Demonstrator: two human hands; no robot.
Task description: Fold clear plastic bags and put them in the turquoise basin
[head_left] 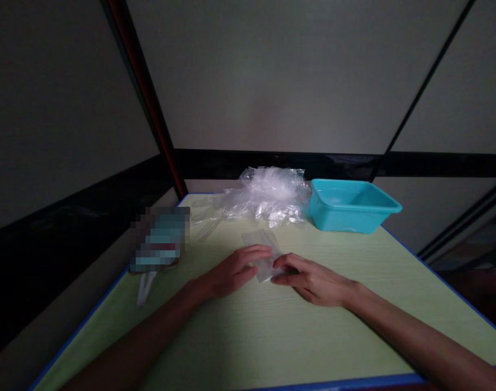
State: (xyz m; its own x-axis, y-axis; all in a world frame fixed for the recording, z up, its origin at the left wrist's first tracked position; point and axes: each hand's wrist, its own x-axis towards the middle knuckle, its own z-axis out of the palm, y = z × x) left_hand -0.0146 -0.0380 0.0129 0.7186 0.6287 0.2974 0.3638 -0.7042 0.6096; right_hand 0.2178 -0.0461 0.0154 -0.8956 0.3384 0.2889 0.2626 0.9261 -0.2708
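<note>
A small, clear plastic bag (pixel 267 266) lies folded flat on the table in front of me. My left hand (pixel 235 269) rests at its left side, fingers stretched across the plastic and thumb apart from them. At the bag's right edge is my right hand (pixel 313 279), its fingers curled and its thumb and index finger on the plastic. The palm side of that hand is hidden. Behind the bag, a loose heap of crumpled clear plastic bags (pixel 272 193) spreads along the far part of the table.
A turquoise plastic basin (pixel 345 220) stands at the back right, beside the heap. On the left edge lies a blurred-out object (pixel 160 239) with a pale strip (pixel 145 288) below it. The light green table (pixel 248 336) has a blue edge, with panelled walls behind it.
</note>
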